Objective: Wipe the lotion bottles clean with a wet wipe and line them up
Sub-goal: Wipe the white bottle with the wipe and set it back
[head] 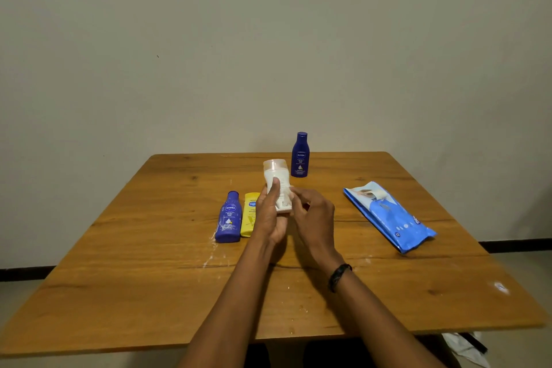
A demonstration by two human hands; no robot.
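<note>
Hands [270, 212] clasp smooth, rounded white bottle [277, 185].

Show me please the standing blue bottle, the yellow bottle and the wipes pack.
standing blue bottle [300, 157]: head view, on its front label.
yellow bottle [249, 218]: head view, on its visible body.
wipes pack [391, 216]: head view, on its blue top face.

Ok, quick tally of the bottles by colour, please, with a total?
Blue bottles: 2, one standing, one lying
Yellow bottle: 1, lying
White bottle: 1, in the left hand
Total: 4
</note>
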